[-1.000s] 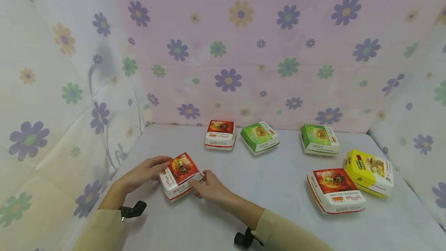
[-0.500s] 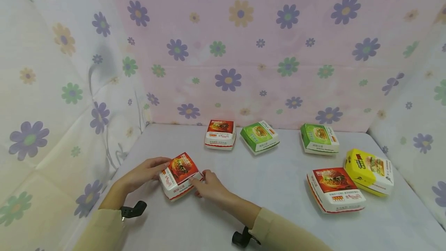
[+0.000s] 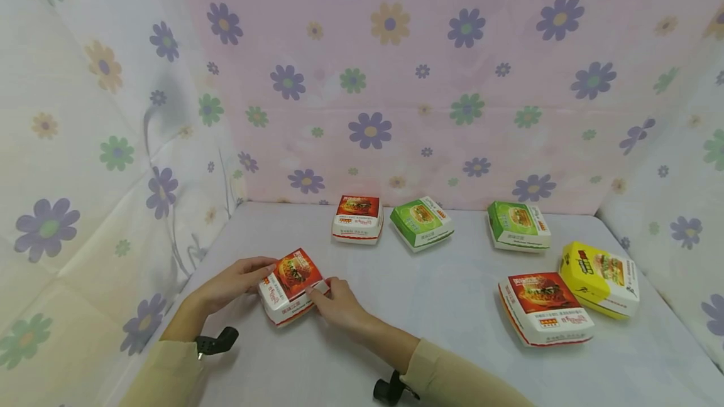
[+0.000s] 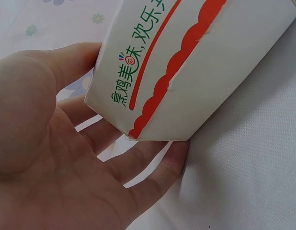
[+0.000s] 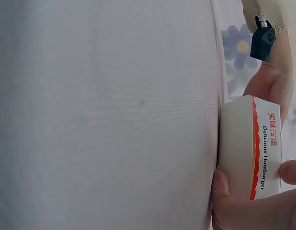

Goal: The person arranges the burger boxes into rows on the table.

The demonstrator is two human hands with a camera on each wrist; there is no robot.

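Observation:
A red-and-white hamburger box point(image 3: 293, 287) sits at an angle on the left part of the table, between both hands. My left hand point(image 3: 233, 282) holds its left side; in the left wrist view, the left hand's thumb point(image 4: 81, 60) touches the upper edge and the other fingers reach under the lower edge. At the right corner my right hand point(image 3: 339, 306) grips the same box. In the right wrist view, the right thumb point(image 5: 292, 171) lies at the top edge of the printed side, and a finger point(image 5: 221, 184) presses low near the tabletop.
At the back stand another red-and-white box point(image 3: 357, 220) and two green boxes, one left point(image 3: 421, 223) and one right point(image 3: 518, 227). On the right, a red-and-white box point(image 3: 544, 308) sits against a yellow box point(image 3: 601, 279). Flowered cloth point(image 3: 367, 93) surrounds the white table point(image 3: 430, 306).
My right wrist has shifted slightly to the left. The hamburger box and my left hand stay almost in place, and the other boxes have not moved.

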